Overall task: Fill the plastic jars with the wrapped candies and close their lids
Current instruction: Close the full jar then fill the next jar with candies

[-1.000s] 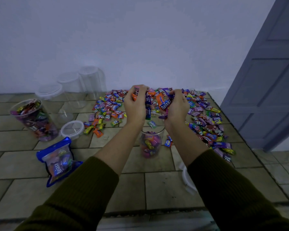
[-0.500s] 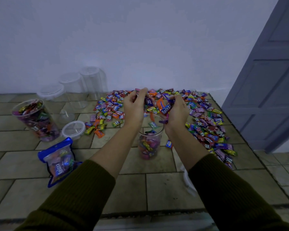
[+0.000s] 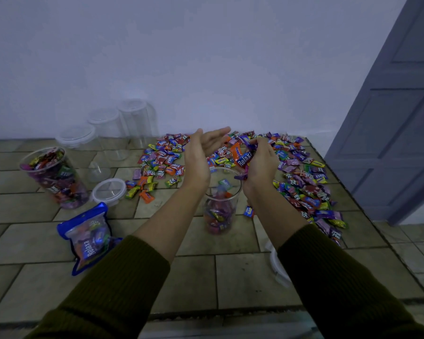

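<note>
An open clear plastic jar (image 3: 221, 206), partly filled with wrapped candies, stands on the tiled surface below my hands. My left hand (image 3: 201, 155) hovers over its left rim with fingers spread and nothing in it. My right hand (image 3: 260, 162) is over the right rim, curled around several wrapped candies (image 3: 244, 156). A few candies are dropping into the jar mouth. A wide pile of loose candies (image 3: 301, 177) lies behind and to the right. A full jar (image 3: 55, 177) without a lid stands at the left.
Three empty lidded jars (image 3: 108, 133) stand by the wall at the back left. A loose lid (image 3: 108, 190) and a blue Relaxa candy bag (image 3: 88, 237) lie at the left. Another lid (image 3: 278, 265) peeks out under my right forearm. A grey door (image 3: 397, 118) is on the right.
Both hands held a shared heap of candies over the jar. The left hand has spread flat and let its candies fall; the right still holds some.
</note>
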